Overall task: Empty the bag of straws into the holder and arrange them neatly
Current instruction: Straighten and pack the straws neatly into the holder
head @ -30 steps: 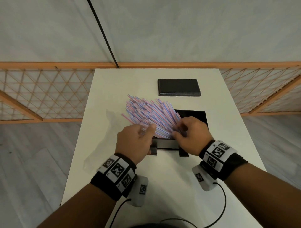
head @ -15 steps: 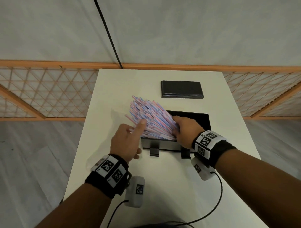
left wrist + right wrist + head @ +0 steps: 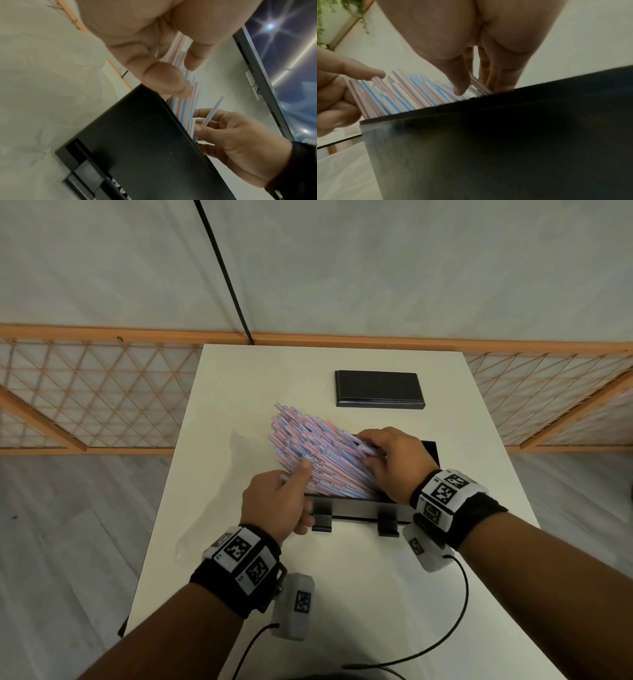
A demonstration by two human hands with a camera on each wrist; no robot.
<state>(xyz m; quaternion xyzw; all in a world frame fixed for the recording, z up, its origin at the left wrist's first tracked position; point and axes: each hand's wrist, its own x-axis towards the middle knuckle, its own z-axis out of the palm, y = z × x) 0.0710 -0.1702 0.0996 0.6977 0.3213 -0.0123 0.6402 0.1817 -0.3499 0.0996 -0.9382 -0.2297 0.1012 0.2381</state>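
Striped straws (image 3: 318, 455) are already stood in the black holder (image 3: 356, 510) on the white table (image 3: 342, 594), fanned left over its rim. Left hand (image 3: 274, 505): index finger is extended and pressed on the leaning fan, other fingers curled, nothing gripped, likely to steady it. Right hand (image 3: 394, 460): a few straws are pinched at the holder's right side, probably for straightening. The emptied clear bag (image 3: 212, 501) lies left. The black lid (image 3: 379, 388) is set behind.

White table (image 3: 342, 594), set against an orange lattice fence (image 3: 85, 395). On top: 1 black holder (image 3: 356, 506) near the middle, 1 flat black lid (image 3: 378, 388) farther back, and 1 clear bag (image 3: 219, 491) at left.
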